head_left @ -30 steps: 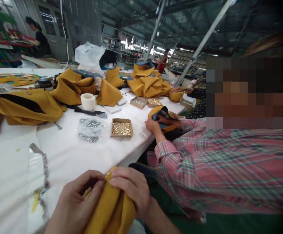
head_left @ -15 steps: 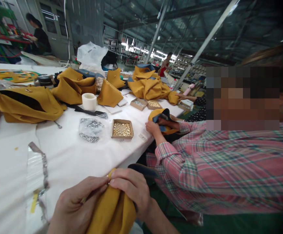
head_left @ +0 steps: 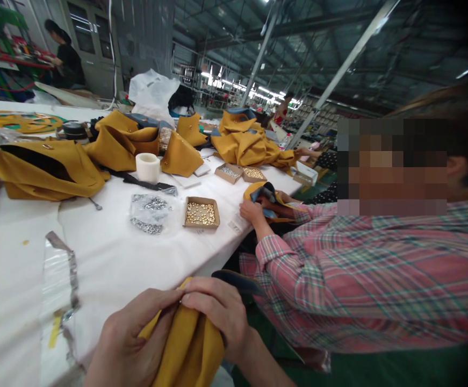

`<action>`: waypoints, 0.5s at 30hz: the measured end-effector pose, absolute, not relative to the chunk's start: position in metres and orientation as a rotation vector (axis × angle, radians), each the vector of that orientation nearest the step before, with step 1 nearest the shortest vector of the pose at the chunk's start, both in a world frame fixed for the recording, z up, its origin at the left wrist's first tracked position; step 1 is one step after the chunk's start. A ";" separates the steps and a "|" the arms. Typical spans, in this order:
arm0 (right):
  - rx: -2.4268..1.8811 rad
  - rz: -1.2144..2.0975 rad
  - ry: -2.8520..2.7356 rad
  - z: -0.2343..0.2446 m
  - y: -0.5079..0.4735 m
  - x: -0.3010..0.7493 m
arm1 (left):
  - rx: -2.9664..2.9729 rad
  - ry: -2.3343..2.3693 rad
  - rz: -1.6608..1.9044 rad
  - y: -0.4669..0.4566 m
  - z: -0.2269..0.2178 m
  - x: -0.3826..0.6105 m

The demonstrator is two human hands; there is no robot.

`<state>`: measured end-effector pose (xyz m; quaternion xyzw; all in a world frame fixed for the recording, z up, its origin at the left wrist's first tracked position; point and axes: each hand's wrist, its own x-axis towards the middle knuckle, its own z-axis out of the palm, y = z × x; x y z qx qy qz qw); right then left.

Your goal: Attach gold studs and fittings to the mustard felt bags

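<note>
Both hands were down at the near edge of the white table (head_left: 108, 252), bunched up on a mustard-yellow fabric piece (head_left: 185, 349). The left hand (head_left: 132, 344) had its fingers curled in and pinched on the top edge of it, and the right hand (head_left: 217, 317) was clamped over the same edge from the other side, fingertips of the two hands meeting right at the fold. Something small and shiny sat between the fingertips, too tiny to tell what. The fabric hung off the table edge, between the hands and below them.

Further up the table sat a small cardboard box of gold studs (head_left: 201, 212), with a clear bag of silver hardware (head_left: 150, 212) just beside it. Behind those stood a white tape roll (head_left: 148, 167) and heaps of yellow bag pieces (head_left: 36, 172).

To the right, a co-worker in a pink plaid sleeve (head_left: 338, 269) had their own hand (head_left: 252, 210) on a yellow and blue piece (head_left: 264, 192) at the table edge.
</note>
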<state>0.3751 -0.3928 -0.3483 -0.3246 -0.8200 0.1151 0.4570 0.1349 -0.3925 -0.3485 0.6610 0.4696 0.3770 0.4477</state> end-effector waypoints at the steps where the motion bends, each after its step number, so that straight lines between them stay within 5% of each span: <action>1: -0.801 0.287 -2.017 -0.348 -0.393 0.375 | 1.644 1.138 0.925 -0.392 -0.349 0.133; 15: -0.863 0.392 -1.977 -0.355 -0.393 0.370 | 1.581 0.968 0.775 -0.381 -0.335 0.117</action>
